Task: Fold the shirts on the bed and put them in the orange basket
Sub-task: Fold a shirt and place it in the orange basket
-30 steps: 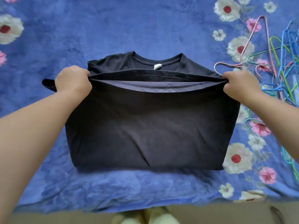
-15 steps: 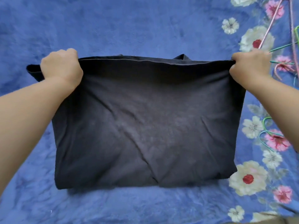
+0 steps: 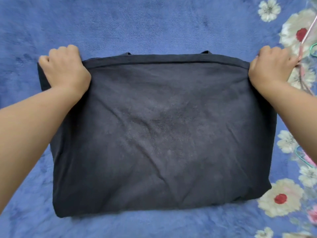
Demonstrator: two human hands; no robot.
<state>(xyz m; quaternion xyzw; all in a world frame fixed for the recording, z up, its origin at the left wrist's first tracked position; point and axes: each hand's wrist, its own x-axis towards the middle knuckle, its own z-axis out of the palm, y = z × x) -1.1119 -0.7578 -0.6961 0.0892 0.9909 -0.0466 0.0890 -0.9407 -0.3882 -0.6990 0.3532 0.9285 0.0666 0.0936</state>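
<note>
Shirt [image 3: 161, 134], dark and folded in half, lies flat on the bed [image 3: 154, 24] and fills the middle of the view, its fold line nearest the person at 6 o'clock and its doubled hem edge running across at 12 o'clock. Two small bits of the layer beneath peek out past that far edge. Soft creases cross the cloth from the centre toward the near corners.

At 10 o'clock the left hand [image 3: 66, 71] sits on the far left corner of the shirt, its fingers curled and clamped on the cloth, with a strip of dark fabric showing out beyond it on the left. At 2 o'clock the right hand [image 3: 272, 67] grips the far right corner in the same way, knuckles up and fingers tucked around the edge. Both forearms reach in from the near corners of the view, across the sides of the shirt.

Blue plush bedding with white and pink flowers covers the bed. Thin coloured hangers [image 3: 303, 160] lie on it along the right border, between 2 and 4 o'clock, just beside the right hand.
</note>
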